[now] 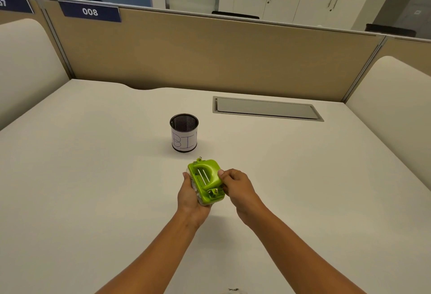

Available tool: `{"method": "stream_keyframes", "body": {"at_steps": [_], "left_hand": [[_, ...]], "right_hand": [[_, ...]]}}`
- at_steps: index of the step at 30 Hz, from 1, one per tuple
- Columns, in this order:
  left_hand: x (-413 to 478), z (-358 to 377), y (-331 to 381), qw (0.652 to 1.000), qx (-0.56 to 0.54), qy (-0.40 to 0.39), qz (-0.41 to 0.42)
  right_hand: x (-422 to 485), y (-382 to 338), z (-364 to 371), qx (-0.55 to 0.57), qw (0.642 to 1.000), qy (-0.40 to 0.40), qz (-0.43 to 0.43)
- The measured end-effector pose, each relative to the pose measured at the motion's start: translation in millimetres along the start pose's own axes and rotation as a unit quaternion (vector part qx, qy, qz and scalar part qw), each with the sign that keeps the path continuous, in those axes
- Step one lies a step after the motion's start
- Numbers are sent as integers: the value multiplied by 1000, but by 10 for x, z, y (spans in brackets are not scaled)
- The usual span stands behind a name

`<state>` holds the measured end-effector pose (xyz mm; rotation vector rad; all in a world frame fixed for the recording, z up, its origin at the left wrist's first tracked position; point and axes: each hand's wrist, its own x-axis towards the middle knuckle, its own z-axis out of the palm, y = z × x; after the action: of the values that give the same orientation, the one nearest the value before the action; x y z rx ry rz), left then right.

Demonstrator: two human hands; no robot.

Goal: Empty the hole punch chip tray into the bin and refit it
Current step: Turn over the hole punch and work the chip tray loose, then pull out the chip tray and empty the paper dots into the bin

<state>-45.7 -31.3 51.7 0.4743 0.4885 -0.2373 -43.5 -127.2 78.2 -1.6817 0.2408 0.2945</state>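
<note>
A lime-green hole punch [206,180] is held above the white desk, tilted on its side with its handle facing me. My left hand [190,197] cups its underside, where the clear chip tray [195,188] with white paper chips shows along the left edge. My right hand [238,186] grips the punch's right side, thumb on the green handle. The bin [184,132], a black mesh cup with a paper label reading "BI", stands upright on the desk just beyond the punch.
The white desk [93,177] is bounded by a tan partition [210,55] at the back and cream side panels. A grey cable flap [267,108] is set into the desk at the back right. A small dark speck [233,289] lies near the front edge.
</note>
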Motion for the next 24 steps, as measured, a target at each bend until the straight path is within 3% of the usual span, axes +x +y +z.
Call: {"method": "stream_keyframes", "body": {"at_steps": [6,12,19,24], "left_hand": [[14,8,15,1000,4,-20,-7],[29,17,-4,1000,6,-29,-4],[51,12,-28,998,-40,-37,8],[76,-11,-30,999,-28,-32,8]], "right_hand": [[11,-22,-19,43,999,-14,13],[56,-51,-138,173,983,-40,37],[120,-59,-297,371,919,-78,108],[129,-52,-386,449,877,-140,95]]}}
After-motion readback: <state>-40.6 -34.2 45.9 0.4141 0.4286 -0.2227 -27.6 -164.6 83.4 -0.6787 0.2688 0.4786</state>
